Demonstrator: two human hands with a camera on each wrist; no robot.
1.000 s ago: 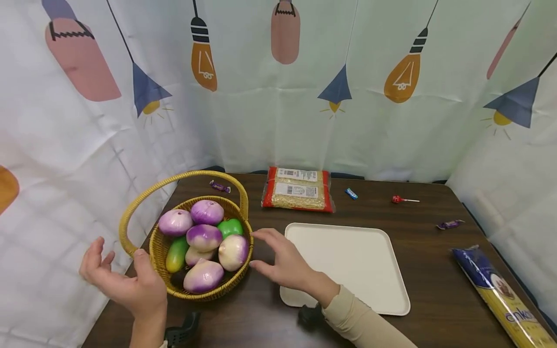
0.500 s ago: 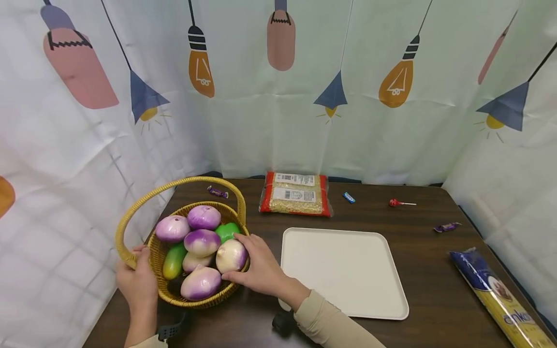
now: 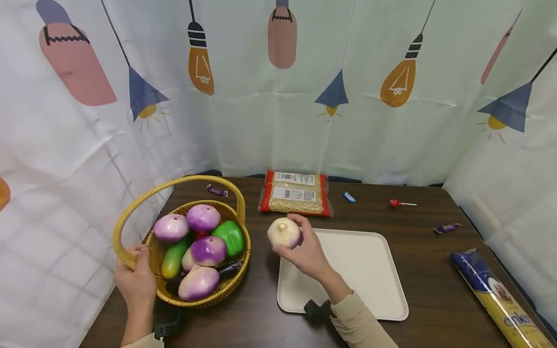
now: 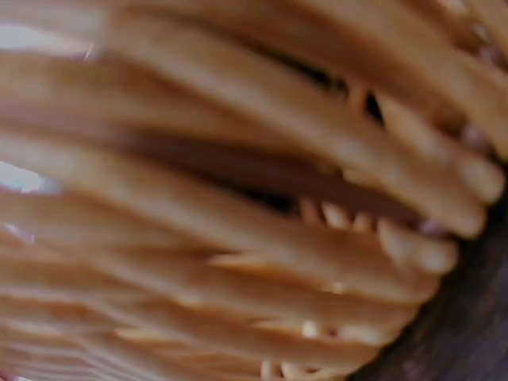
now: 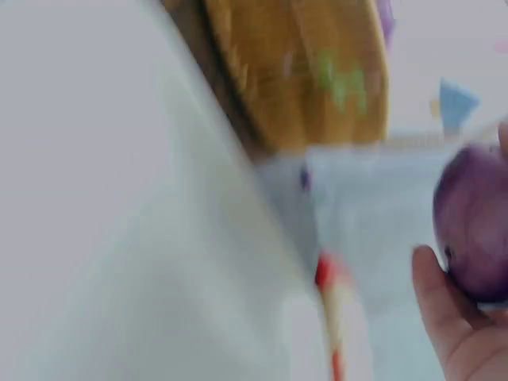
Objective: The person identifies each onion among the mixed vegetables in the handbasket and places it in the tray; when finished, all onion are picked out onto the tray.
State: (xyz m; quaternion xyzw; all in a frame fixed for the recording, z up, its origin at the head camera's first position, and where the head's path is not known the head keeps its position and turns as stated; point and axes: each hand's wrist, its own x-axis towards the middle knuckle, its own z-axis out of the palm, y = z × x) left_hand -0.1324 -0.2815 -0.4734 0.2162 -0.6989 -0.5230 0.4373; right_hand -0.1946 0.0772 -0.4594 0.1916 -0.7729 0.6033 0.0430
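Note:
In the head view my right hand (image 3: 312,256) holds a round purple-and-white turnip (image 3: 282,233) above the left edge of a white tray (image 3: 352,270). The right wrist view shows the purple side of this turnip (image 5: 476,226), thumb against it. My left hand (image 3: 137,278) grips the lower left end of the handle of a yellow wicker basket (image 3: 245,270). Inside the basket lie several more turnips (image 3: 203,217), a green bell pepper (image 3: 230,238), a green-yellow cucumber-like vegetable (image 3: 173,261) and a dark eggplant (image 3: 230,270). Blurred wicker (image 4: 238,222) fills the left wrist view.
A red-edged bag of grain (image 3: 296,193) lies at the back. Small wrapped candies (image 3: 349,197) and a red lollipop (image 3: 395,203) are scattered behind the tray. A blue-and-yellow pasta packet (image 3: 500,299) lies along the right edge. A patterned curtain surrounds the table.
My left hand has closed round the basket handle. My right hand has taken a turnip out of the basket and moved it right toward the tray. Another turnip in the basket has shifted.

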